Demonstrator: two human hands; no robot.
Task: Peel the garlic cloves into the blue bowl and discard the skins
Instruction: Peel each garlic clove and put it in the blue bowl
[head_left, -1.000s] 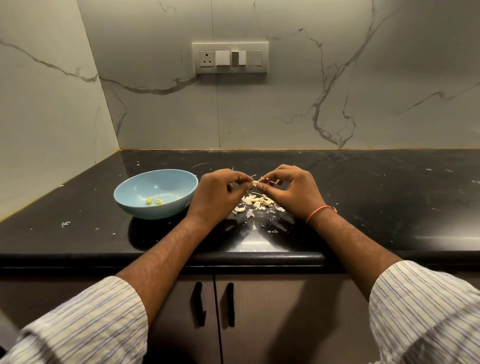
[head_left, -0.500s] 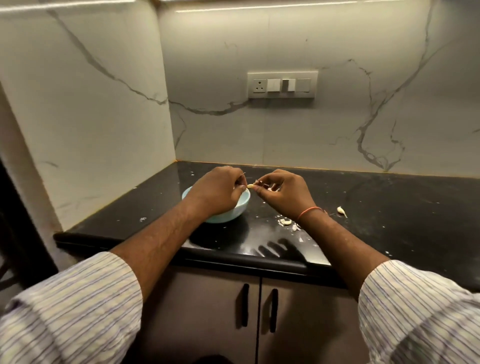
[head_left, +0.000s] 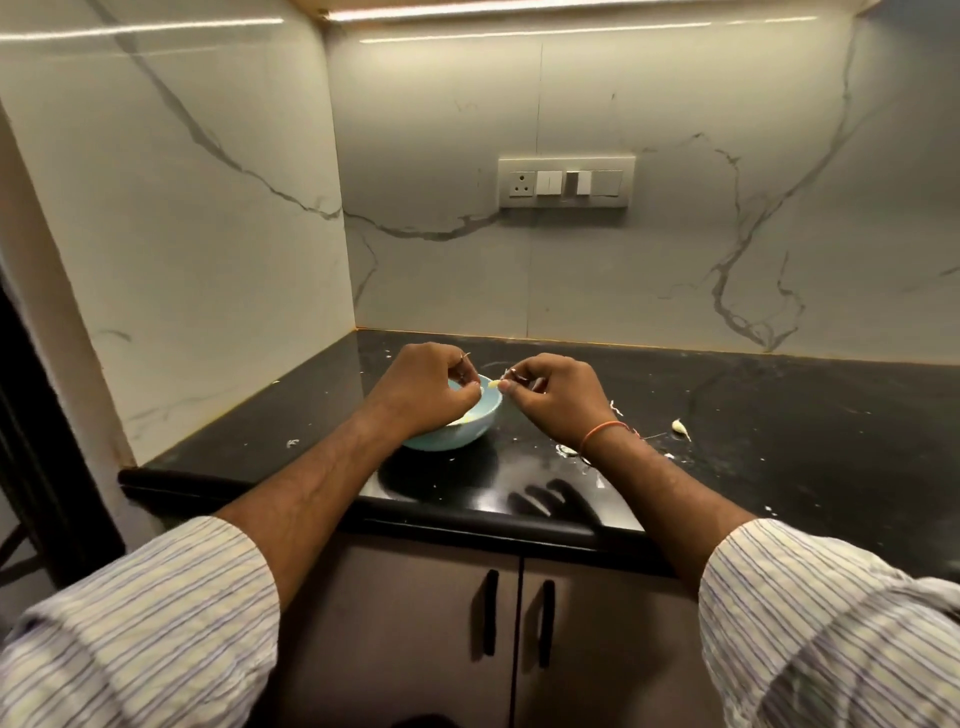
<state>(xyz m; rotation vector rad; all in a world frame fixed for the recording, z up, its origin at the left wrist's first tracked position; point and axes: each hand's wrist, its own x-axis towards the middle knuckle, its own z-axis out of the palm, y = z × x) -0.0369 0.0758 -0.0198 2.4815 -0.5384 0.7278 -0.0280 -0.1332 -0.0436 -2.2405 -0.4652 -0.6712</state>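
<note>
The blue bowl (head_left: 470, 427) sits on the black counter (head_left: 779, 415), mostly covered by my left hand (head_left: 423, 389). That hand hovers over the bowl with curled fingers; a thin strip of skin seems to stick out of it. My right hand (head_left: 553, 397) pinches a small pale garlic clove (head_left: 494, 384) at its fingertips, just above the bowl's right rim. The two hands are a short gap apart. An unpeeled garlic clove (head_left: 679, 427) lies on the counter to the right. Bits of garlic skin (head_left: 566, 450) lie under my right wrist.
Marble walls close the counter at the left and back, with a switch panel (head_left: 566, 182) on the back wall. Small skin flecks (head_left: 292, 443) dot the counter. Below the counter's front edge are cabinet doors with black handles (head_left: 491, 618).
The view has lifted and pulled back. My hands, which were joined on the clove over the skin pile, have moved over the bowl and drawn apart; the clove stays in my right hand.
</note>
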